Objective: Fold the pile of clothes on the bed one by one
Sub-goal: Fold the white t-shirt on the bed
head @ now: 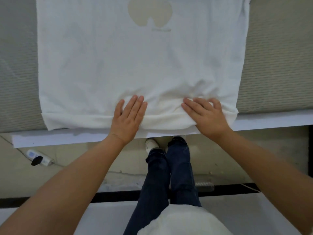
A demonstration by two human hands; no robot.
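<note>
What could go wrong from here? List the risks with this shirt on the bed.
1. The shirt's hem hangs over the bed edge; it may slide off if the hands lift.
2. Wrinkles bunch by the right hand; folding now would likely press them in.
3. The left hand lies flat while the right hand's fingers press into the cloth, so an uneven pull could skew the shirt.
</note>
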